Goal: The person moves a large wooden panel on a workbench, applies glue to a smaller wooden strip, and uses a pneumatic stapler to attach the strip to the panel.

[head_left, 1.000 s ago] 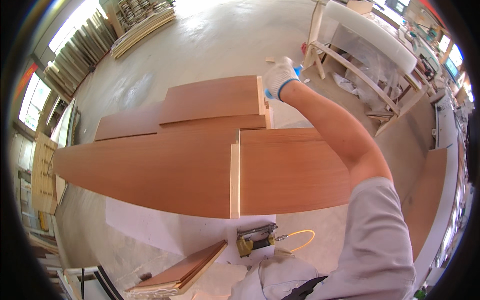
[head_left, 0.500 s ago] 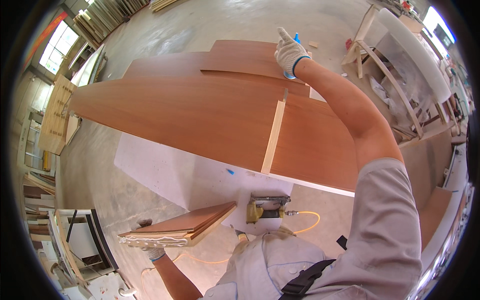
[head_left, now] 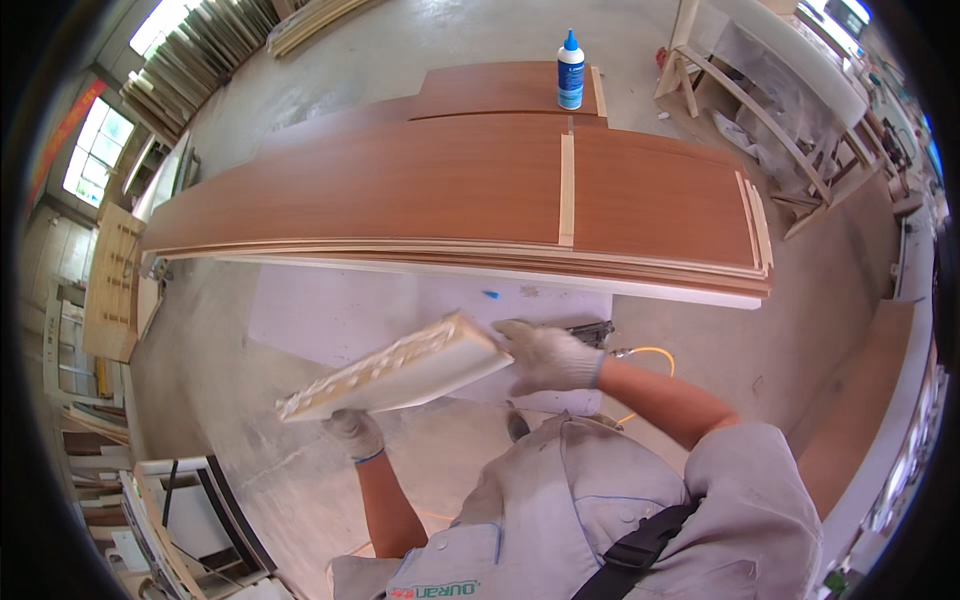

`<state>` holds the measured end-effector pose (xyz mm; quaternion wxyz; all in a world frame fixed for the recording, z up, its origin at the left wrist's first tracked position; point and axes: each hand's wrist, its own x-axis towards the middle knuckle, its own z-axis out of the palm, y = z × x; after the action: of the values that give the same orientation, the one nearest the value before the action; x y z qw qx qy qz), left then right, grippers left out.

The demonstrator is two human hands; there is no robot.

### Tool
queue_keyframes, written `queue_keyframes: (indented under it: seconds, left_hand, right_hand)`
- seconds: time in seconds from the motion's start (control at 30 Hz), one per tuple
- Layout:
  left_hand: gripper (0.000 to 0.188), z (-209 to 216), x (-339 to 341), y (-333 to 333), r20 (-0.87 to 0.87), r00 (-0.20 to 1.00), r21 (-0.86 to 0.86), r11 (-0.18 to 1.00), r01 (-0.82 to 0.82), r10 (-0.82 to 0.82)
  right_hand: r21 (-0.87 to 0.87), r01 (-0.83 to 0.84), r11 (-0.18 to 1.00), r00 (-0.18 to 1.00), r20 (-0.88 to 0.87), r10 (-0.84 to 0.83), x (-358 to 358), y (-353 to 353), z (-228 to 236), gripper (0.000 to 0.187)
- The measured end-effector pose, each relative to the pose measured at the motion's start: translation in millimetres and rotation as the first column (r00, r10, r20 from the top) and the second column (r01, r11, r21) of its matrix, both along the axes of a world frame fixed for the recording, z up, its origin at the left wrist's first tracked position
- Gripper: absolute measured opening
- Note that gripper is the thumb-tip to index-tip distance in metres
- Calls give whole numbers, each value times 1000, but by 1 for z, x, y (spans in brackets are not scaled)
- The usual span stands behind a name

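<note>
My left hand (head_left: 357, 434), in a white knit glove, is closed on the lower edge of a small wooden panel (head_left: 420, 372), held tilted in front of me. Wavy beads of white glue run along the panel's upward edge, and a pale face is turned toward me. My gloved right hand (head_left: 552, 357), slightly blurred, is at the panel's right end with its fingers stretched out; whether they touch it I cannot tell. Behind that hand, a nail gun (head_left: 590, 333) is mostly hidden. A white glue bottle (head_left: 570, 72) with a blue cap stands upright on the far brown boards.
Long brown boards (head_left: 380, 190) lie stacked before me, a pale wood strip (head_left: 567, 190) across them. A light sheet (head_left: 330, 310) lies below. The nail gun's yellow hose (head_left: 655, 352) curls right. A wooden frame with plastic wrap (head_left: 770, 140) stands at the far right.
My right hand has let go of the glue bottle and come back toward the panel. My left hand has raised and turned the panel, moving it right. The view has shifted.
</note>
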<state>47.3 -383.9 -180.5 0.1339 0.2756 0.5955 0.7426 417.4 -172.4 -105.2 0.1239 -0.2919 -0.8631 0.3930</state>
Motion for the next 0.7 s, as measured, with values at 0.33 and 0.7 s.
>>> queue_keyframes:
  seconds: [0.33,0.7]
  left_hand:
    - [87,134,7,52,-43,907,235,878,417,-419]
    - [47,195,316,233,214,257,264,309,914,-942]
  right_hand:
    - [-376,34,926,914,-363,-180,14,-80,106,38]
    - [-972,-141,189,490,-235,-839,194,-195,-87,64]
